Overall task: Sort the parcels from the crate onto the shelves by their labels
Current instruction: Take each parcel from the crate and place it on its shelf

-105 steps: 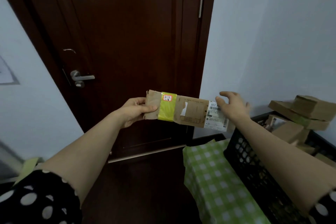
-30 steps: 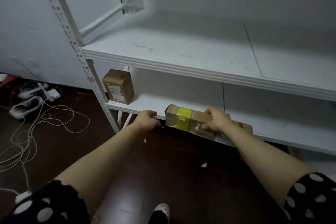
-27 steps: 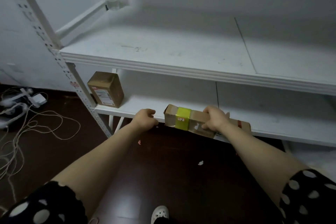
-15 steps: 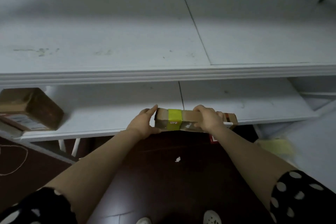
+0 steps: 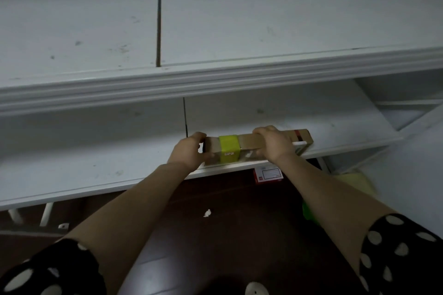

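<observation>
Long cardboard parcel (image 5: 249, 141) had dropped from mid-air onto the front edge of the lower shelf (image 5: 96, 175) | left hand (image 5: 189, 153) gripped its left end | right hand (image 5: 273, 143) curled over its middle | probably steadying it to push inward

My parcel (image 5: 249, 142) rests along the lower shelf's (image 5: 96, 155) front edge; a red box (image 5: 268, 176) and a white scrap (image 5: 207, 212) lie on the floor (image 5: 215, 258).

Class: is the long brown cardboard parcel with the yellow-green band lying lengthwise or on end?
Lengthwise: the brown cardboard parcel runs along the lower white shelf, left hand and right hand gripping it.
</observation>
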The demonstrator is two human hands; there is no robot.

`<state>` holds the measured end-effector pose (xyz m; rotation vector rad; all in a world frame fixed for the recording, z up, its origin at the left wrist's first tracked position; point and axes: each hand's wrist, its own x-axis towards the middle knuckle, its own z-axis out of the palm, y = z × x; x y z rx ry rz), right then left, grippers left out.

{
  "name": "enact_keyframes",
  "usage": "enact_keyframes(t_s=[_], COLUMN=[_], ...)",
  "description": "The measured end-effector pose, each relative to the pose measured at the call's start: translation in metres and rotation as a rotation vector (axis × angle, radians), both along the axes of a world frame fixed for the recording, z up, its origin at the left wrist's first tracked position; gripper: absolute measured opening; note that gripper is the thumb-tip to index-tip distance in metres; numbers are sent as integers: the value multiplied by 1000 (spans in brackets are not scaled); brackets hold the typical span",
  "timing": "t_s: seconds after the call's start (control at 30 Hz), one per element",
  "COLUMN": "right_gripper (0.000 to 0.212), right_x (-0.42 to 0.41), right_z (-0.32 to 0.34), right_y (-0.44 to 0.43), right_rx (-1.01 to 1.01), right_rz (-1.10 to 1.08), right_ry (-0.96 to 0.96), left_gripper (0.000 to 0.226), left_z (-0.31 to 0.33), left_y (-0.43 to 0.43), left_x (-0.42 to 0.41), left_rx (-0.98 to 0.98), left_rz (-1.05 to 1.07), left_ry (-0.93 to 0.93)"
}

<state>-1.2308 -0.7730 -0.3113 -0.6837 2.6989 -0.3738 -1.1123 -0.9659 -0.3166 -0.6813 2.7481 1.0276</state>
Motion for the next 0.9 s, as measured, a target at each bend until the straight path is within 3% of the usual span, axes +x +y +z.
enact_keyframes(t_s=[0.9], right_gripper=[64], right_x=[-15], right_z=[-14], right_y=[-6], right_rx=[-19], right_rz=[57], right_ry=[77], left_gripper=[65], left_z=[-17], left_y=[1], left_x=[-17], left_rx=[-69], left_rz=[88], left_ry=[-12])
